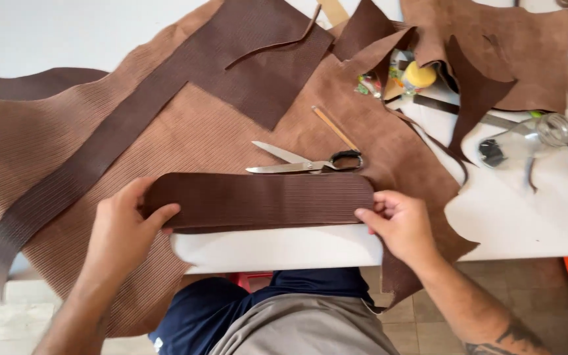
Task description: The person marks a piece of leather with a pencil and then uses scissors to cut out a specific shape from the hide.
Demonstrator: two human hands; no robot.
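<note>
A long dark brown leather strip (261,199) with rounded ends and fine ribbed lines is lying flat across the near edge of the white table (527,217), stretching from nine o'clock to three o'clock between the two hands. Its near edge is showing a second layer just under it.

The left hand (123,230) is gripping the strip's nine o'clock end, thumb lying on top and the fingers curling round the rounded end, closed on the leather. The right hand (399,223) is pinching the three o'clock end, thumb pressing on the top face, the fingers bent tight against the end and clamped on the strip.

Just beyond the strip, at twelve o'clock, scissors (310,163) with a black handle are lying with blades apart on a big light brown hide (185,141). A thin wooden stick (334,127) is lying near the scissors' handle, at one o'clock. A wide dark band (87,164) is running across the hide toward ten o'clock. Far off at two o'clock, a clear bottle (527,138) is lying on its side
</note>
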